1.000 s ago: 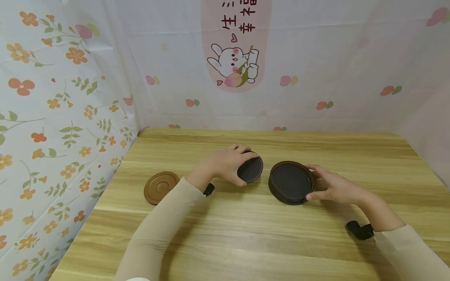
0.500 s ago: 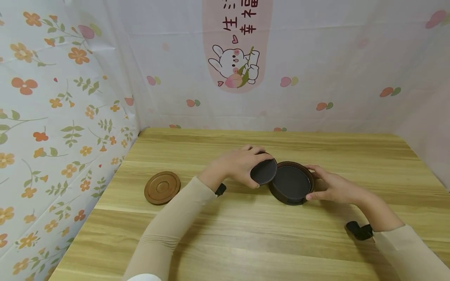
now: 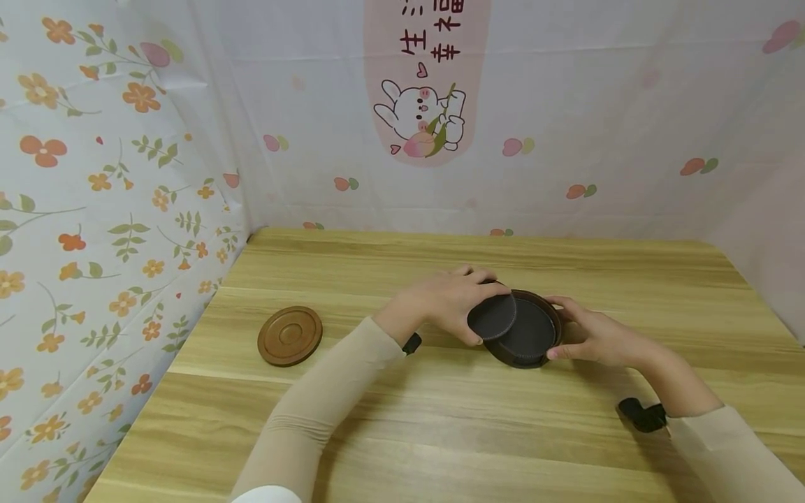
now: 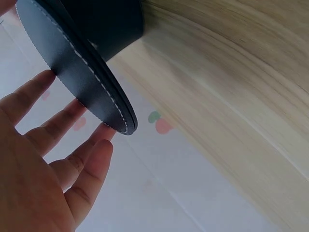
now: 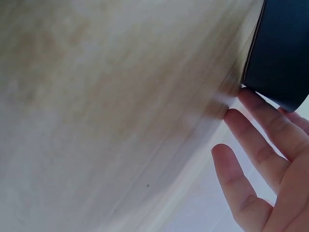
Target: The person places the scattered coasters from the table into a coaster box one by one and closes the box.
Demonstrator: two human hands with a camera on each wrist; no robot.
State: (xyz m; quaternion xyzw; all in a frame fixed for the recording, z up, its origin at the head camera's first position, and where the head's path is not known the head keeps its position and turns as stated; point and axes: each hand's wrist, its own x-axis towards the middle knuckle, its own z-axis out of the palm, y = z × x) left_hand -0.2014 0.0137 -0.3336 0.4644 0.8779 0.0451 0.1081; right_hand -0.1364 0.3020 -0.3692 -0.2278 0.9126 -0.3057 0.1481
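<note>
My left hand [image 3: 443, 304] holds a round black leather-like coaster [image 3: 493, 318] with pale stitching round its edge. The coaster is tilted over the left side of a round, low-walled coaster holder [image 3: 517, 361], covering part of its opening. Seen from the left wrist, the coaster's edge [image 4: 111, 79] looks layered; whether there is more than one, I cannot tell. With thumb and fingers on either side, my right hand [image 3: 597, 339] grips the holder's right wall. A dark stitched disc shows inside the holder. In the right wrist view, fingertips touch the holder's black side [image 5: 280, 48].
A round brown wooden coaster [image 3: 291, 335] with ringed grooves lies on the left part of the wood-grain table [image 3: 440, 426]. Patterned cloth [image 3: 553, 126] hangs behind the table and along its left side. Black wrist cameras sit at both wrists.
My left hand has carried the black coaster rightward, from beside the holder to partly over its opening. The right hand and the holder have stayed in place.
</note>
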